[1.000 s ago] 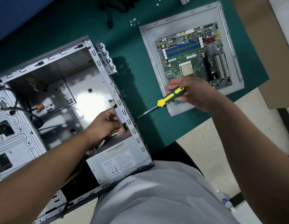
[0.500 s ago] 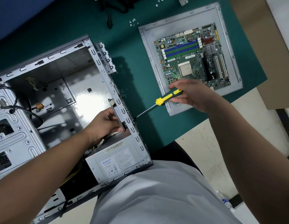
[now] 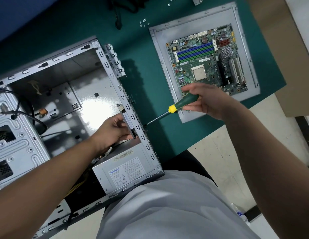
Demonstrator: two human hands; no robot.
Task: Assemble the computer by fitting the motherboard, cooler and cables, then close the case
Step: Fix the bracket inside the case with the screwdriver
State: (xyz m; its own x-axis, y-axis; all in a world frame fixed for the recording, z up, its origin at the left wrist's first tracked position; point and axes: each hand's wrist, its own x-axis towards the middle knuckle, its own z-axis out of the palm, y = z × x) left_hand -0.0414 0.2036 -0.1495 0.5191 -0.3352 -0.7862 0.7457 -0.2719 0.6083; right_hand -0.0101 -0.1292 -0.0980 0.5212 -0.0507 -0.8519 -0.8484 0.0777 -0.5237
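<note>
I see the open computer case (image 3: 51,94) lying on its side on the green counter (image 3: 146,80), its inside facing up at me. My left hand (image 3: 114,131) reaches into the case and grips a narrow dark part (image 3: 128,121) pressed against the inner face of the case's rear wall, fingers curled round it. My right hand (image 3: 203,102) holds a screwdriver (image 3: 176,107) by its green and yellow handle, fingers wrapped loosely about the grip; the shaft slants down and left, and its tip meets the outer side of that same rear wall, just opposite my left hand. The power supply (image 3: 126,171) sits in the case's near corner, label up, just below my left hand. The motherboard (image 3: 207,57) is not in the case: it lies flat on a grey side panel (image 3: 160,49) on the counter, well apart to the right, partly behind my right hand. A few loose screws (image 3: 143,23) lie on the counter beyond the panel's far left corner. Black cables (image 3: 26,116) run across the case's left side.
</note>
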